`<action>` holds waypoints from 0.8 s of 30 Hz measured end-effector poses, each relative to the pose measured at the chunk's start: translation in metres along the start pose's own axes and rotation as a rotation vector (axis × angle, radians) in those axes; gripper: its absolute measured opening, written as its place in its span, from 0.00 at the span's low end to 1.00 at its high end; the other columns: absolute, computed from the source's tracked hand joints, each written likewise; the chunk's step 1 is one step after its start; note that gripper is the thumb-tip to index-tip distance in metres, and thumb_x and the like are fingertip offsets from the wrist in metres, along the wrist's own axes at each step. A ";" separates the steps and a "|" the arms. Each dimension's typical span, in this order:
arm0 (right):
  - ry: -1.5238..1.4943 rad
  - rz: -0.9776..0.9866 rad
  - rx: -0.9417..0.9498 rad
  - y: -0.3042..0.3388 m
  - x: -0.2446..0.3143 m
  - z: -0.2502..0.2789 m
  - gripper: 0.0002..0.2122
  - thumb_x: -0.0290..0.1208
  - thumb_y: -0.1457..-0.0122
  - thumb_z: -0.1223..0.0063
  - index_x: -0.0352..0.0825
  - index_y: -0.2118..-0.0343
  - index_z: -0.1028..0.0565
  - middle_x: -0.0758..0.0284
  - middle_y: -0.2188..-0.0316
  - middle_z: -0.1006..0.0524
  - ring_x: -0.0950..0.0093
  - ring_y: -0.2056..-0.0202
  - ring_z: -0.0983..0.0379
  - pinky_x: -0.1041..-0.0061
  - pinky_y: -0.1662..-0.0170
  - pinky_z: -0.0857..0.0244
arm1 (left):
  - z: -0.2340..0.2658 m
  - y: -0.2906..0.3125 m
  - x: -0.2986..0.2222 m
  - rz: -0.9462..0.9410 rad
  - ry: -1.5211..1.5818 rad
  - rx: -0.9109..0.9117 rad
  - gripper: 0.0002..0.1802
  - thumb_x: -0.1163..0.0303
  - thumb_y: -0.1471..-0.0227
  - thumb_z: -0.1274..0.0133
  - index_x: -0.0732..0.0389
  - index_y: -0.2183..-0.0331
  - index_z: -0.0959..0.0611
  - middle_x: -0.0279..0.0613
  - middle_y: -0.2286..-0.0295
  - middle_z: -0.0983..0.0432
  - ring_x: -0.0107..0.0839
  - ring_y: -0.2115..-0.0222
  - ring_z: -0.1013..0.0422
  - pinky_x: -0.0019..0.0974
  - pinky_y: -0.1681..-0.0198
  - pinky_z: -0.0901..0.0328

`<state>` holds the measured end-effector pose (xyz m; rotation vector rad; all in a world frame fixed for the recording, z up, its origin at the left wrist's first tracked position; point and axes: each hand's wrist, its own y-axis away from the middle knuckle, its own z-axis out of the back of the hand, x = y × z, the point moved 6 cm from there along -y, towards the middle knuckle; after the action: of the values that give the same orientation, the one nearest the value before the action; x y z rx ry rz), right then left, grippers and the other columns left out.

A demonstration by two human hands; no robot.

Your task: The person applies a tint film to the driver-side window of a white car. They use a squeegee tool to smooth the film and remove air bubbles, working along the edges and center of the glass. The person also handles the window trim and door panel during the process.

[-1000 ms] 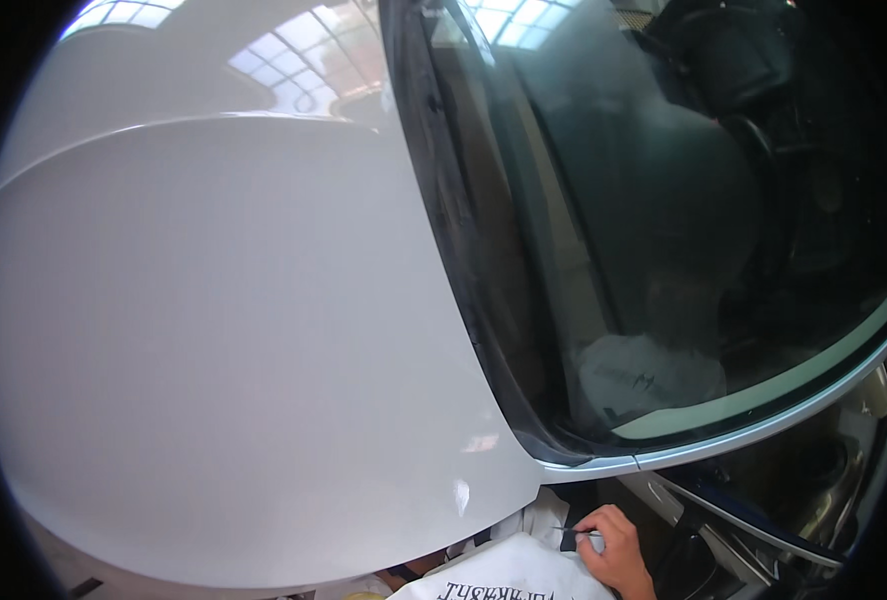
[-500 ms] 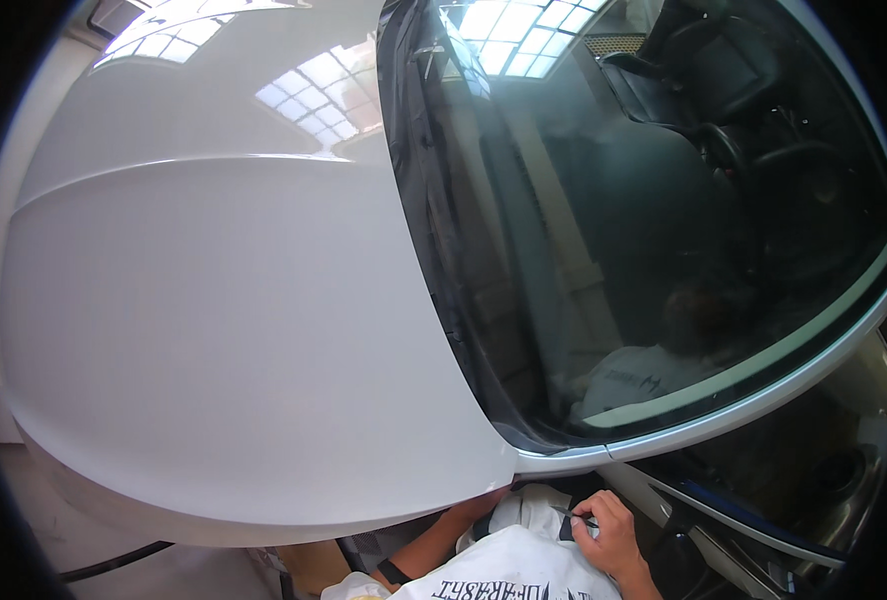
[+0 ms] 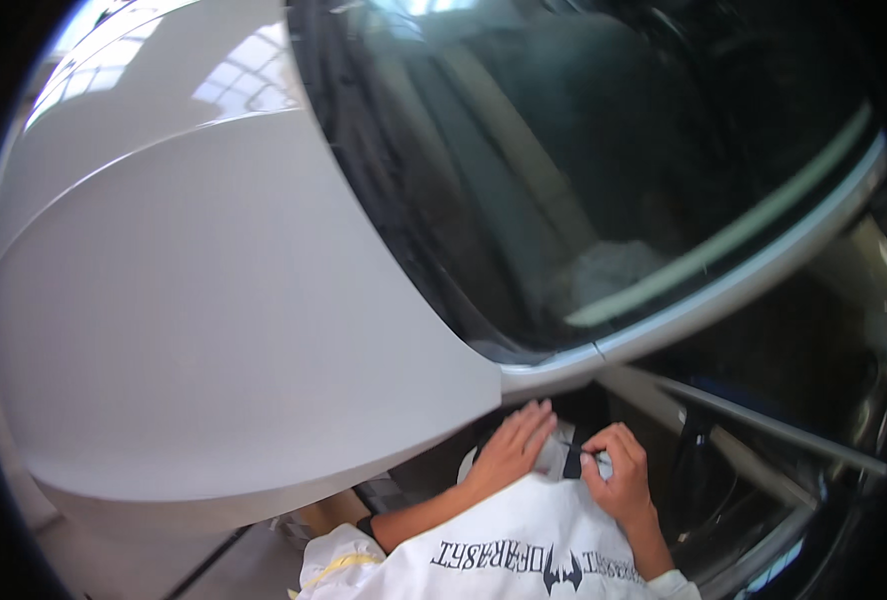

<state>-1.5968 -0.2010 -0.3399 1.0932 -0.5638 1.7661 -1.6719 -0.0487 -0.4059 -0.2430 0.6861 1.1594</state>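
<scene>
Below the rear corner of the car's silver-grey hood (image 3: 244, 300), both my hands are close to my body. My left hand (image 3: 509, 445) has its fingers stretched out, lying against a pale and dark area that my shirt partly borders. To its right my right hand (image 3: 619, 475) is closed in a pinch around a thin dark tool (image 3: 570, 447); its exact kind is too small to make out. The tool's end points toward my left hand. My white shirt (image 3: 434, 560), with dark lettering, fills the lower middle.
The windshield (image 3: 524, 170) spans the upper right, bordered by a black cowl strip (image 3: 364, 200) and a silver pillar (image 3: 684, 310). An open car door (image 3: 784, 435) stands at the lower right. A dark cable or bar (image 3: 209, 565) crosses the floor at the lower left.
The view has shifted, so the car sits higher and further left. My left hand, earlier mostly hidden under the hood's edge, now shows with fingers extended. My right hand keeps its pinch.
</scene>
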 end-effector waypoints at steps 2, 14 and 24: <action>0.002 -0.015 -0.066 0.016 0.002 0.006 0.06 0.18 0.55 0.44 0.32 0.73 0.29 0.61 0.75 0.27 0.61 0.72 0.29 0.66 0.67 0.35 | 0.011 -0.021 -0.003 0.104 0.103 -0.055 0.53 0.61 0.60 0.34 0.74 0.39 0.42 0.63 0.37 0.50 0.57 0.36 0.52 0.49 0.33 0.54; -0.145 -0.203 -0.557 0.171 -0.026 0.021 0.07 0.20 0.54 0.44 0.34 0.71 0.29 0.65 0.74 0.30 0.64 0.71 0.30 0.68 0.67 0.35 | -0.003 -0.073 -0.016 0.101 -0.231 -0.085 0.50 0.68 0.57 0.32 0.71 0.40 0.43 0.64 0.46 0.41 0.60 0.48 0.38 0.50 0.44 0.40; -0.362 -0.184 -0.825 0.291 -0.069 0.020 0.07 0.21 0.54 0.44 0.35 0.71 0.28 0.64 0.72 0.28 0.64 0.70 0.29 0.66 0.64 0.33 | -0.020 -0.085 -0.029 0.161 -0.791 0.087 0.38 0.58 0.54 0.34 0.69 0.50 0.35 0.59 0.55 0.36 0.60 0.51 0.35 0.53 0.53 0.34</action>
<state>-1.8378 -0.3778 -0.3631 0.8215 -1.2322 0.9970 -1.6093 -0.1149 -0.4180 0.3447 0.0526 1.2507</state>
